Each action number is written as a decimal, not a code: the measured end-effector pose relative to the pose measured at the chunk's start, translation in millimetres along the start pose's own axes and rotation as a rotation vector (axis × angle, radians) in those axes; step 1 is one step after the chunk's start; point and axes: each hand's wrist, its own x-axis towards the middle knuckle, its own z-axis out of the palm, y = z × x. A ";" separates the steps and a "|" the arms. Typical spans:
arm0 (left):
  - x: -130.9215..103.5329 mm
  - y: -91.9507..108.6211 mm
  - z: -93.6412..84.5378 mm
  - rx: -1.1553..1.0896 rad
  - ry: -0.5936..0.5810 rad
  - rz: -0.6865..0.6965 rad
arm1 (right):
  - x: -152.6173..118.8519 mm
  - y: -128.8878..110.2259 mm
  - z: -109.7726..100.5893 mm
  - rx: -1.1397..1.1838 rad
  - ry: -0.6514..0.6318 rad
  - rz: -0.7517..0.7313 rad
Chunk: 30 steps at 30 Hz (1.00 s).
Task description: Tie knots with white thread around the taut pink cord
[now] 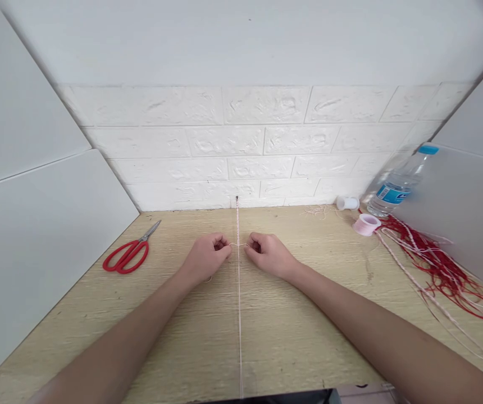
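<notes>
A pale pink cord point(239, 314) runs taut down the middle of the table, from a small dark hook point(237, 197) at the base of the wall to the near edge. Its far part is a knotted braid point(237, 224). To the left of the cord, my left hand point(210, 255) pinches one thin thread end, and a small loop of thread shows under its wrist. On the other side my right hand point(269, 253) pinches the opposite thread end. Both threads meet at the lower end of the braid. The fingertips partly hide the threads.
Scissors with red handles point(126, 256) lie at the left. At the right are a pink thread spool point(367, 224), a white spool point(347, 202), a water bottle point(399, 185) and a heap of red cords point(439, 264). A dark-edged object point(275, 397) sits at the near edge.
</notes>
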 end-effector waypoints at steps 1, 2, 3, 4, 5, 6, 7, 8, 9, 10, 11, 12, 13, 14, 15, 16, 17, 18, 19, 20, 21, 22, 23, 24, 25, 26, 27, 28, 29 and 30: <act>0.0 0.1 -0.2 -0.025 -0.005 -0.015 | -0.2 -0.2 -0.1 0.004 -0.002 0.002; -0.1 0.2 -0.5 -0.049 -0.008 -0.029 | -0.4 -0.3 -0.2 0.008 -0.004 0.003; -0.1 0.3 -1.0 -0.070 -0.009 -0.042 | -0.6 -0.4 -0.4 0.011 -0.007 0.003; -0.1 0.3 -1.6 -0.084 -0.008 -0.052 | -0.8 -0.4 -0.5 0.013 -0.008 0.001; 0.0 0.3 -2.5 -0.093 -0.004 -0.060 | -0.9 -0.4 -0.6 0.016 -0.010 -0.001; 0.1 0.4 -3.6 -0.098 0.002 -0.068 | -0.9 -0.3 -0.7 0.018 -0.011 -0.003; 0.3 0.5 -4.9 -0.106 0.010 -0.075 | -0.9 -0.2 -0.7 0.021 -0.012 -0.005; 0.4 0.7 -6.3 -0.120 0.018 -0.080 | -0.8 -0.1 -0.8 0.024 -0.011 -0.006; 0.6 1.1 -7.7 -0.144 0.023 -0.083 | -0.8 0.1 -0.9 0.026 -0.008 -0.007; 0.7 1.8 -9.0 -0.181 0.024 -0.084 | -0.7 0.3 -0.9 0.029 -0.003 -0.007; 0.8 2.6 -10.0 -0.233 0.016 -0.084 | -0.6 0.5 -0.8 0.034 0.002 -0.006; 0.9 3.5 -10.8 -0.294 -0.003 -0.084 | -0.4 0.8 -0.7 0.040 0.007 -0.003; 1.0 4.5 -11.3 -0.356 -0.031 -0.085 | -0.3 0.9 -0.6 0.048 0.011 0.000; 1.0 5.5 -11.5 -0.415 -0.066 -0.087 | -0.1 1.1 -0.5 0.058 0.014 0.005; 1.1 6.3 -11.5 -0.465 -0.102 -0.089 | 0.1 1.1 -0.3 0.069 0.018 0.011; 1.2 6.8 -11.4 -0.504 -0.136 -0.089 | 0.3 1.0 -0.2 0.084 0.020 0.018; 1.2 7.2 -11.3 -0.527 -0.165 -0.089 | 0.5 0.8 -0.2 0.106 0.019 0.027; 1.3 7.2 -11.2 -0.535 -0.185 -0.087 | 0.7 0.4 -0.4 0.138 0.015 0.041; 1.3 7.1 -11.2 -0.529 -0.196 -0.087 | 0.9 -0.2 -0.9 0.180 0.004 0.062; 1.3 6.8 -11.3 -0.511 -0.200 -0.090 | 1.0 -0.8 -1.6 0.232 -0.011 0.091; 1.1 6.5 -11.4 -0.486 -0.199 -0.093 | 1.0 -1.5 -2.6 0.290 -0.027 0.124; 1.0 6.2 -11.6 -0.460 -0.197 -0.096 | 1.0 -2.1 -3.8 0.346 -0.042 0.158; 0.7 6.0 -11.9 -0.435 -0.196 -0.097 | 1.0 -2.4 -5.1 0.397 -0.053 0.188; 0.4 5.9 -12.2 -0.415 -0.196 -0.094 | 1.2 -2.4 -6.4 0.442 -0.065 0.209; 0.1 6.1 -12.4 -0.399 -0.195 -0.088 | 1.4 -2.0 -7.7 0.482 -0.077 0.222; -0.3 6.6 -12.7 -0.387 -0.194 -0.077 | 1.9 -1.2 -8.8 0.518 -0.088 0.227; -0.6 7.4 -13.0 -0.379 -0.191 -0.066 | 2.6 0.1 -9.7 0.559 -0.100 0.227; -1.0 8.5 -13.3 -0.372 -0.186 -0.055 | 3.5 1.6 -10.4 0.607 -0.110 0.223; -1.5 9.7 -13.5 -0.362 -0.179 -0.045 | 4.5 3.2 -10.9 0.665 -0.118 0.218; -2.0 11.1 -13.7 -0.344 -0.173 -0.035 | 5.4 4.7 -11.4 0.737 -0.131 0.218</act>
